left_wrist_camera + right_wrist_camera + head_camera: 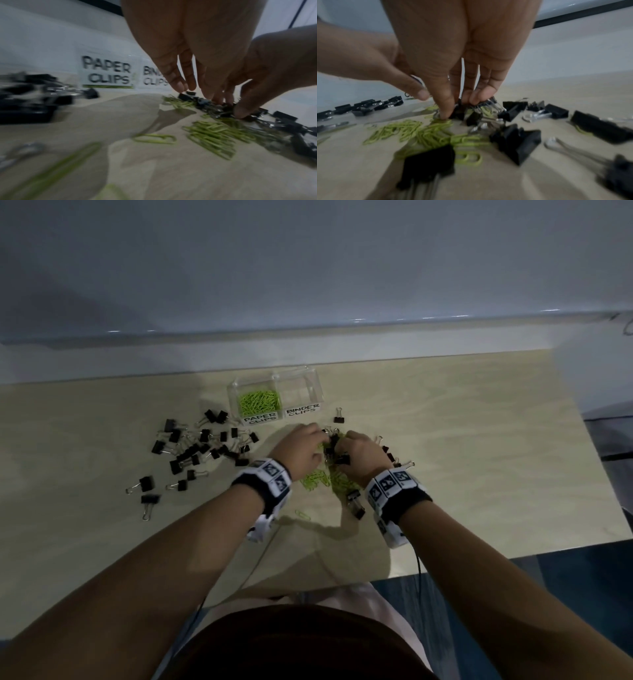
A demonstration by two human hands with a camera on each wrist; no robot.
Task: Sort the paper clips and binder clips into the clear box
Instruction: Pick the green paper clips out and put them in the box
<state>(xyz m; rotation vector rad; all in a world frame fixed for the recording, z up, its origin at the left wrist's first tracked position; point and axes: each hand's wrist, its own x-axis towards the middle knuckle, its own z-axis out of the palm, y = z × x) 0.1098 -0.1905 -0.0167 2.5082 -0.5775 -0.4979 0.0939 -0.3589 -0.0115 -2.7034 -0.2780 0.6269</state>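
Table [445, 440]: pale wood-grain top, matt. Clear box [310, 381] on it: transparent glossy plastic, white paper labels [259, 418] on the front wall. Binder clips [191, 451] left of box: matt black bodies, shiny bare-metal wire handles. Paper clips [259, 402] inside box: smooth lime-green coating (finish unclear, pictures blurred).

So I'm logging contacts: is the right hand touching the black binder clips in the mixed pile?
Touching. The right wrist view shows the right hand with fingertips pressed onto the black binder clips.
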